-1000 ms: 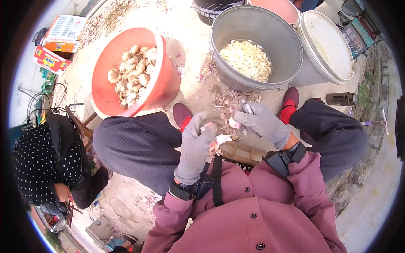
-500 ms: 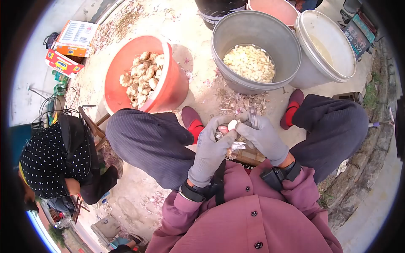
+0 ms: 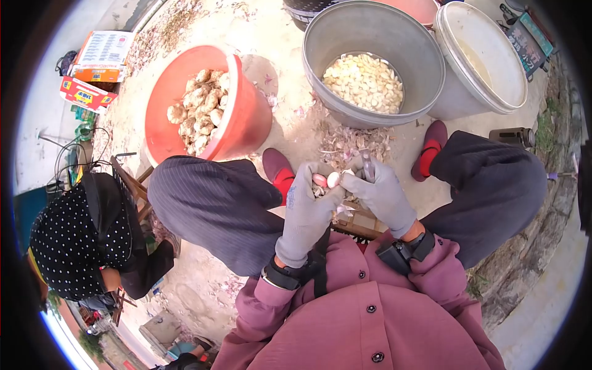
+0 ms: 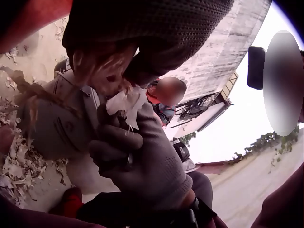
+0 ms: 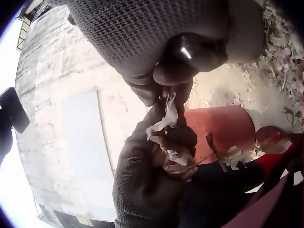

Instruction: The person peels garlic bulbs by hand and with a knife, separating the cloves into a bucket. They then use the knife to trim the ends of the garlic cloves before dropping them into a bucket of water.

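Note:
My gloved left hand [image 3: 305, 209] holds garlic cloves with loose papery skin around them. Between its fingers show a pinkish clove [image 3: 319, 179] and a white clove [image 3: 333, 179]. The gloved right hand [image 3: 383, 196] grips a small knife [image 3: 368, 166], its blade pointing away from me. Thumb and fingers of that hand meet the left fingertips beside the white clove. In the left wrist view, pale garlic skin [image 4: 128, 103] sticks out between the two hands. Torn skin [image 5: 173, 156] also hangs over the left fingers in the right wrist view.
A red basin [image 3: 250, 117] with whole garlic bulbs [image 3: 200, 108] stands ahead on the left. Peeled cloves [image 3: 364, 83] lie in a grey bucket [image 3: 425, 92] ahead. A white bucket [image 3: 515, 92] is to its right. Skins [image 3: 351, 140] litter the ground. Another person [image 3: 80, 234] sits at the left.
My hands were apart a second ago and have come together, the right moving in to the left. The white clove now sits between them. The head view has shifted slightly.

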Demonstrator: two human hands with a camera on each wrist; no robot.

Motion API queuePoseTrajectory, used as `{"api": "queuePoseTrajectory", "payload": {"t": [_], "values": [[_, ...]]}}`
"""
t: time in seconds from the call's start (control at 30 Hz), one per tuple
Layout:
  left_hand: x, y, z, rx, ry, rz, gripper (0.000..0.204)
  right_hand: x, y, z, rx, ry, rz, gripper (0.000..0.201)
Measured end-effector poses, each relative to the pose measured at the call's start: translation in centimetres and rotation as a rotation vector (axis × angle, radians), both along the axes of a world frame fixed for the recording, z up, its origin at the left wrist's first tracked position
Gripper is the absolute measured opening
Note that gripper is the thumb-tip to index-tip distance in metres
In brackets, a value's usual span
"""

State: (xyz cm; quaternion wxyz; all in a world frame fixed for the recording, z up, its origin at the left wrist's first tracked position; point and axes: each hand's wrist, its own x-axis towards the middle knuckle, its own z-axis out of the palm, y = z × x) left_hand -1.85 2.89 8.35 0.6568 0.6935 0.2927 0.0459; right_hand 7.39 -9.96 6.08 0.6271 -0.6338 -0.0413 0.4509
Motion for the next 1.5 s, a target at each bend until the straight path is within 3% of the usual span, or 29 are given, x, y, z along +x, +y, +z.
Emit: {"api": "queuePoseTrajectory", "payload": {"t": [0.1,0.23,0.3,0.4,0.53,0.6,0.93,1.03,1.1,1.3,1.43,1.5], "values": [[0.1,0.1,-0.5,-0.149,0.07,0.047,0.024,-0.2,0.0,-1.1,0.16,0.087,-0.141,0.014],[0.0,0.4,-0.2,-0.181,0.096,0.044,0.02,0.4,-0.3,-0.6,0.105,0.141,-0.159,0.017],[-0.1,0.5,-0.6,-0.227,-0.036,0.06,0.014,0.3,-0.2,-0.4,0.086,0.039,-0.016,0.024],[-0.3,0.6,-0.6,-0.439,-0.047,0.114,0.016,0.1,-0.3,-1.2,0.148,0.109,-0.031,0.027],[-0.7,0.9,-1.2,-0.495,-0.093,0.13,0.018,0.2,-0.2,0.0,0.157,0.061,0.008,0.029],[-0.9,1.3,-0.7,-0.699,-0.063,0.14,0.019,0.2,-0.2,0.1,0.127,0.057,0.017,0.031],[-1.4,1.5,-3.2,-0.644,-0.011,0.061,0.019,0.6,-0.6,-0.2,0.195,0.075,0.069,0.033],[-0.7,0.6,-2.5,-0.711,0.028,0.08,0.022,0.6,-0.5,-0.8,0.222,0.109,0.137,0.038],[-0.2,0.2,-2.3,-0.606,-0.064,-0.001,0.025,0.3,0.1,-1.0,0.171,0.115,0.1,0.043],[-0.5,1.3,-2.6,-0.663,-0.025,-0.127,0.025,0.4,-0.1,-0.8,0.247,0.216,0.09,0.044],[-0.3,0.8,-2.2,-0.673,0.036,0.002,0.022,0.3,0.5,-0.5,0.133,0.184,0.017,0.04],[-0.2,0.6,-2.2,-0.649,-0.025,0.038,0.019,0.3,0.3,-2.1,0.104,0.004,-0.048,0.038]]}}
